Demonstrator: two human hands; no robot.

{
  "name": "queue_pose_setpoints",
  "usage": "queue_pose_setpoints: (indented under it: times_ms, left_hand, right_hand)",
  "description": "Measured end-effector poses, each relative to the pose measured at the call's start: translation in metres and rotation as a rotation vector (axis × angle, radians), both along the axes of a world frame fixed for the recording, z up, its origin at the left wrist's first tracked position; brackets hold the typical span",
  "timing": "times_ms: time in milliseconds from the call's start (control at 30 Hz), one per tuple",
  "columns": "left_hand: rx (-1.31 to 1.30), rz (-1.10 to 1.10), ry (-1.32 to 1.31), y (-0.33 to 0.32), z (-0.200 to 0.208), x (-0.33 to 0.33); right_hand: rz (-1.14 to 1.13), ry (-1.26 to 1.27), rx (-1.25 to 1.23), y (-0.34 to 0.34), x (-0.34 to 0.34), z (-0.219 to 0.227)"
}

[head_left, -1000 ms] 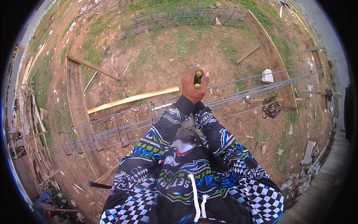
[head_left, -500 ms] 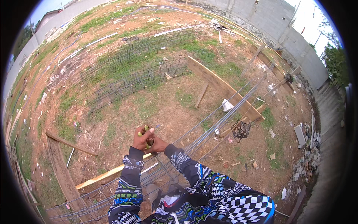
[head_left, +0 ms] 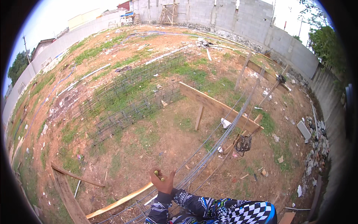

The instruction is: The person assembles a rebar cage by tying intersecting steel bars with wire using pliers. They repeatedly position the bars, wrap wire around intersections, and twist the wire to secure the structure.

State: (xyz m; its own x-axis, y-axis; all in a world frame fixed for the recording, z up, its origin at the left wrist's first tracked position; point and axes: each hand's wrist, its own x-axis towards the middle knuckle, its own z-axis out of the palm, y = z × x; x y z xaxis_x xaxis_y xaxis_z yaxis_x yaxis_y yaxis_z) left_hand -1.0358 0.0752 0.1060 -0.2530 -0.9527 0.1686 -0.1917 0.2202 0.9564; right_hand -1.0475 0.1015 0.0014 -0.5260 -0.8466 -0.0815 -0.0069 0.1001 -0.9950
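My left hand (head_left: 165,184) is raised over the steel bars, its fingers curled round a pair of yellow-green tool handles (head_left: 162,179). They look like the grips of pliers, but the tool's head is hidden. My right forearm (head_left: 194,199) crosses in from the lower right, and its cuff passes behind the left wrist. The right hand's fingers are hidden there. Close by my hands, a bundle of long steel bars (head_left: 220,138) runs away to the upper right. Crossing bars (head_left: 140,209) lie just below the left hand.
A plank on stakes (head_left: 220,106) supports the bars, with a coil of dark wire (head_left: 243,143) near its end. Rebar cages (head_left: 136,106) lie on the grass beyond. At lower left are wooden boards (head_left: 67,194). Rubble (head_left: 315,160) lines the right wall.
The view has tipped up, so my hands sit lower in the picture and more of the far wall shows. The right hand, partly visible before, is now hidden behind the left.
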Motion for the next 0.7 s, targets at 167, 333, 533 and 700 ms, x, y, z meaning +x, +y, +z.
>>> queue_pose_setpoints:
  times_ms: [167,333,533,700]
  left_hand:
    - [-0.235,0.121,0.12,-0.021,0.004,0.002]
    - [-0.299,0.334,-0.002,-0.083,0.019,-0.03]
    - [0.207,0.122,0.085,-0.137,-0.013,-0.018]
    - [0.536,-0.757,0.51,-0.13,0.0,0.015]
  right_hand:
    - [0.026,0.096,-0.018,0.0,0.008,0.004]
    - [-0.091,0.266,-0.051,-0.047,0.001,0.011]
    - [0.025,0.216,-0.104,-0.08,-0.023,0.023]
    - [0.731,-0.335,0.012,-0.082,-0.075,0.02]
